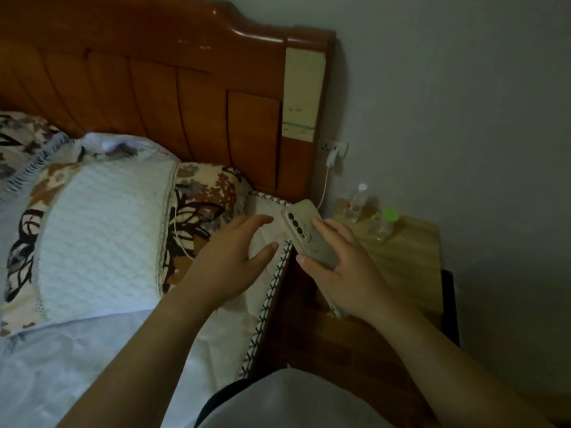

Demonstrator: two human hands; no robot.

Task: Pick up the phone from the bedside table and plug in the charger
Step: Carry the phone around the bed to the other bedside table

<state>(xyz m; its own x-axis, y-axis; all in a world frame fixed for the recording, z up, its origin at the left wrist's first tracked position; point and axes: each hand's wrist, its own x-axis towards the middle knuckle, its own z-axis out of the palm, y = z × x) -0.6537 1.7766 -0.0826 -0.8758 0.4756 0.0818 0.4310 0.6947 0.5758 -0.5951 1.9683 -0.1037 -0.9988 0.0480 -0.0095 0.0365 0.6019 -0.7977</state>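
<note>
Nearest the camera, two bare forearms are stretched forward over the bed [92, 366]. On the left, a white charger cable [177, 239] is seen trailing across the patterned pillow [102, 230]. The left hand [230, 251] is held open and empty above the mattress edge, fingers spread. Just beside it, the phone [306, 233] is gripped back-up in the right hand [343, 267], fingers wrapped round its long edges, clear of the wooden surface [411, 257]. The phone is judged light, rigid and breakable; its case looks smooth, so it is best pinched along the sides, leaving the bottom port free. Two clear bottles [370, 214] are left standing on the surface.
</note>
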